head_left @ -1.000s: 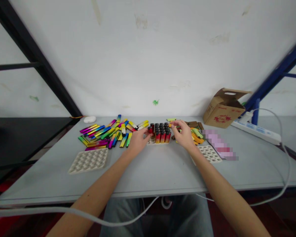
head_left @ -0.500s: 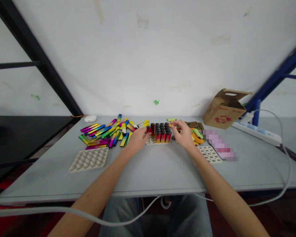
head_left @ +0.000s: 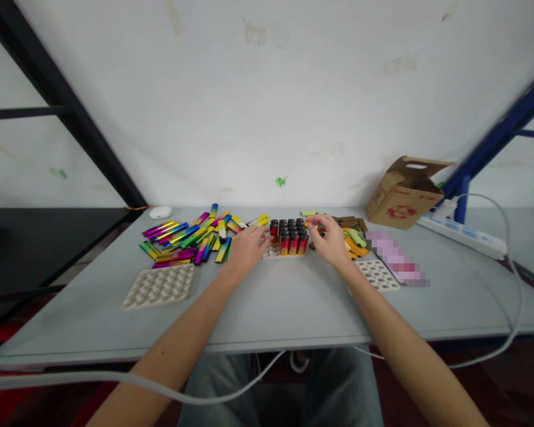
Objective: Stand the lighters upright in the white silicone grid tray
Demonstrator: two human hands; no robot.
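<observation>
Bright, even light leaves only faint, soft shadows on the table (head_left: 267,302). The wide lens bends the edges, and the blue frame (head_left: 498,133) is blurred.

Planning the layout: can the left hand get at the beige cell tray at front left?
Probably yes: the left hand sits near the beige cell tray, nothing lying between them on the grey table.

Red-and-yellow lighters (head_left: 289,245) stand upright in rows in a pale moulded tray (head_left: 271,253).

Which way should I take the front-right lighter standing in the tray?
Pinch the red-and-yellow body of the lighter from the front, fingers on its two sides, then lift straight up. It stands upright at the corner of the tray, so its front looks open, while other lighters crowd it behind.
</observation>
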